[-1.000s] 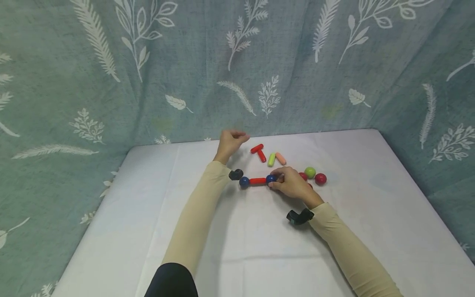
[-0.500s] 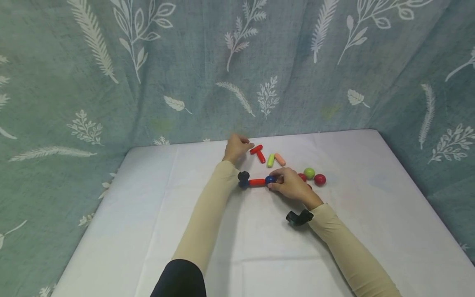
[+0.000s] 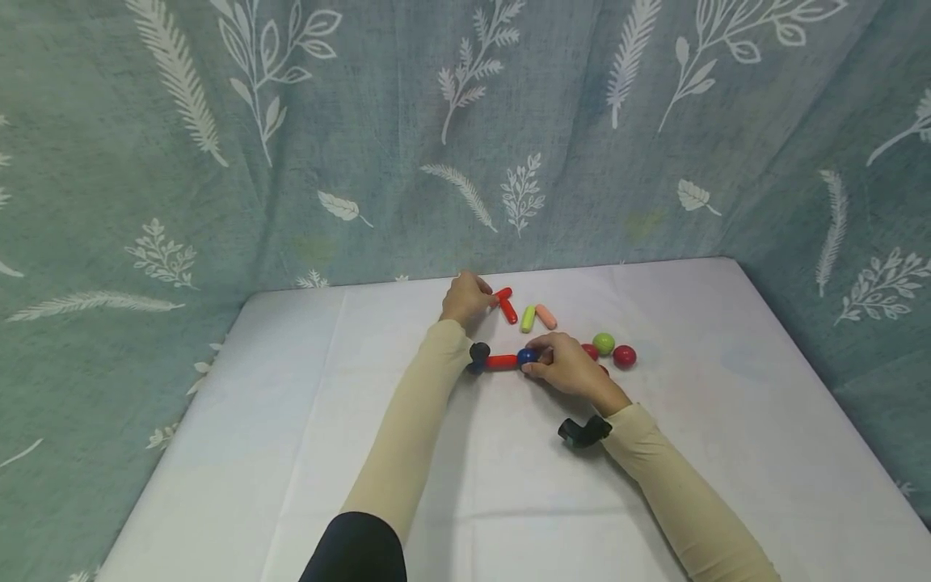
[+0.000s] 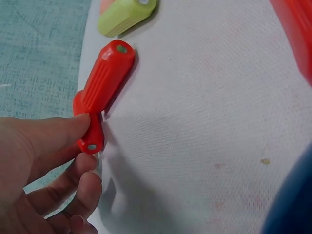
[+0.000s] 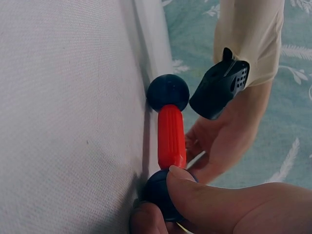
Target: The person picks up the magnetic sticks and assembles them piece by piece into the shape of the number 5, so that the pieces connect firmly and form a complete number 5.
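Observation:
My left hand (image 3: 465, 301) reaches to the back of the table, thumb and fingers pinching one end of a red magnetic rod (image 4: 91, 139). A second red rod (image 4: 111, 73) lies against it, pointing away from the hand. My right hand (image 3: 570, 370) grips a dark blue ball (image 3: 527, 356) between thumb and fingers. From that ball a red rod (image 3: 501, 362) runs left to another blue ball (image 5: 168, 92), making a straight dumbbell shape close to the cloth. In the head view the left wrist camera partly covers this far ball.
A yellow-green rod (image 3: 528, 318) and an orange rod (image 3: 546, 316) lie side by side right of the red rods. Beyond my right hand sit a green ball (image 3: 603, 343) and several red balls (image 3: 624, 356), partly hidden. A leaf-patterned curtain (image 3: 407, 162) borders the white table (image 3: 364, 453).
My left hand has moved right and slightly toward me, from above the table's back edge to the red rod, which it now pinches. My right hand stays on the blue ball.

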### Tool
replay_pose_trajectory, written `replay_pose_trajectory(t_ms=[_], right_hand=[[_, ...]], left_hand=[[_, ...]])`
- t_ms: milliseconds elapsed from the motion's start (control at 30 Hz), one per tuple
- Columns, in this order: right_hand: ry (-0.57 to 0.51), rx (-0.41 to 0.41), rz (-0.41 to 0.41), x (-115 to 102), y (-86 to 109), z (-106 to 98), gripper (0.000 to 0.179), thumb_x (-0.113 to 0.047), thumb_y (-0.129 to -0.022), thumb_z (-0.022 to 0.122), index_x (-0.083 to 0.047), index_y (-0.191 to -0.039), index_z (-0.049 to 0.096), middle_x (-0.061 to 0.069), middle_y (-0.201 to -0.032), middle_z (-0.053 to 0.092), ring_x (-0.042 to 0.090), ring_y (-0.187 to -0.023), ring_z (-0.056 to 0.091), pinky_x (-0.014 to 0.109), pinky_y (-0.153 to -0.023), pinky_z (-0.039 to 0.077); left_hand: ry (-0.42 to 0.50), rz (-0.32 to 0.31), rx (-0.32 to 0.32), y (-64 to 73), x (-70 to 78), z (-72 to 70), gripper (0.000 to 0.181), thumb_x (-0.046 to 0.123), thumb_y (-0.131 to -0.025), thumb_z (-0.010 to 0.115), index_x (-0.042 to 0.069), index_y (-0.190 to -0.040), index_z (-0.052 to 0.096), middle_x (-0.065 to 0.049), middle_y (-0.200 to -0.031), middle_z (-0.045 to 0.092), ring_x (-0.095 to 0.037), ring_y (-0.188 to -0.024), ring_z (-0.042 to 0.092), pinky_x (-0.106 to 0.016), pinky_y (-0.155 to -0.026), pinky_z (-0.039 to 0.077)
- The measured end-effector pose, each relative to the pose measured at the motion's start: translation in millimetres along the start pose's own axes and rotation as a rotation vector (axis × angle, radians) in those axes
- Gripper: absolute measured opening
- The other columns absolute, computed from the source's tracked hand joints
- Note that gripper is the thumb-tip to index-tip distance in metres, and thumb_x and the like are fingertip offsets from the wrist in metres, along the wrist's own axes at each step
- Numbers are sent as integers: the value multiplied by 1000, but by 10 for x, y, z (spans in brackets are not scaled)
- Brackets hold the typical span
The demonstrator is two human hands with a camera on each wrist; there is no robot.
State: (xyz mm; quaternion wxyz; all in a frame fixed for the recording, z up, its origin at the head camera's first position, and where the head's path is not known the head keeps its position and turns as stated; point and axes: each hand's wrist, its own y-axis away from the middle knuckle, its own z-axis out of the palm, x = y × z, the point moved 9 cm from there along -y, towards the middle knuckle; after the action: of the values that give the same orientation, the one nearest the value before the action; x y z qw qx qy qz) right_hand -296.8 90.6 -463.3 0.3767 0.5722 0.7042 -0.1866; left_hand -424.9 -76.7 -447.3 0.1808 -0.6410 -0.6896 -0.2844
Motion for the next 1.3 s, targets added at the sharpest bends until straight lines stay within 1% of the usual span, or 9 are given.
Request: replay_pose_trajectory(t_ms=[233, 367, 567, 667, 833, 933, 1033, 1133, 1300], right_hand=[[12, 1, 0, -2, 11, 2, 44, -20, -92, 79, -5, -132, 67, 10, -107, 71, 19, -87, 61, 27, -75, 52], [-3, -10, -13, -15, 5, -2, 43, -18, -92, 79, -3, -131, 67, 11, -108, 71, 19, -86, 61, 27, -74, 53], [6, -23, -4, -26, 14, -9, 44, -19, -92, 79, -4, -133, 67, 11, -109, 72, 20, -90, 63, 29, -79, 55], [9, -27, -3, -23, 16, -9, 44, -19, -93, 78, -4, -133, 66, 11, -111, 72, 21, -92, 64, 31, -82, 56], [16, -25, 6, 0, 16, -7, 45, -20, -93, 78, -5, -134, 66, 12, -113, 72, 22, -94, 63, 32, -83, 56], [16, -22, 8, -7, 16, -9, 45, -20, -93, 78, -5, -134, 66, 12, -113, 71, 23, -95, 63, 32, -83, 56], [24, -19, 4, -13, 20, -8, 45, -20, -94, 77, -5, -134, 66, 12, -114, 72, 23, -95, 64, 32, -83, 56], [31, -16, 4, -9, 24, -3, 44, -19, -94, 77, -5, -134, 66, 12, -114, 72, 22, -95, 64, 32, -82, 55], [31, -14, 11, -5, 28, 12, 45, -20, -94, 77, -6, -135, 66, 12, -112, 71, 22, -93, 63, 29, -79, 54]], left_hand=[[-38, 29, -12, 51, 51, 7, 23, 17, -90, 77, 3, -109, 76, -14, -114, 74, -32, -107, 68, -47, -98, 53], [-34, 14, -34, 73, 41, -5, 25, 16, -91, 76, 2, -111, 74, -14, -114, 73, -31, -104, 67, -45, -97, 54], [-15, -1, -75, 123, 35, -103, 22, 18, -91, 75, 1, -105, 75, -14, -103, 76, -28, -93, 70, -40, -86, 58], [-17, -4, -81, 139, 23, -174, 22, 22, -91, 75, 2, -100, 78, -13, -99, 78, -25, -88, 69, -37, -81, 57], [27, -39, -92, 200, -45, -293, 25, 28, -89, 78, 4, -97, 79, -12, -101, 77, -24, -90, 66, -40, -86, 55], [88, -61, -88, 273, -105, -370, 25, 28, -87, 80, 4, -96, 79, -12, -99, 76, -26, -92, 66, -45, -93, 56], [125, -76, -75, 369, -187, -430, 24, 29, -86, 80, 6, -92, 78, -11, -97, 76, -26, -92, 66, -47, -95, 55], [157, -92, -60, 486, -287, -478, 23, 31, -86, 81, 8, -89, 78, -11, -96, 77, -24, -90, 65, -45, -92, 55], [202, -85, -38, 701, -410, -559, 23, 33, -84, 83, 10, -86, 78, -11, -93, 77, -22, -87, 65, -40, -83, 53]])
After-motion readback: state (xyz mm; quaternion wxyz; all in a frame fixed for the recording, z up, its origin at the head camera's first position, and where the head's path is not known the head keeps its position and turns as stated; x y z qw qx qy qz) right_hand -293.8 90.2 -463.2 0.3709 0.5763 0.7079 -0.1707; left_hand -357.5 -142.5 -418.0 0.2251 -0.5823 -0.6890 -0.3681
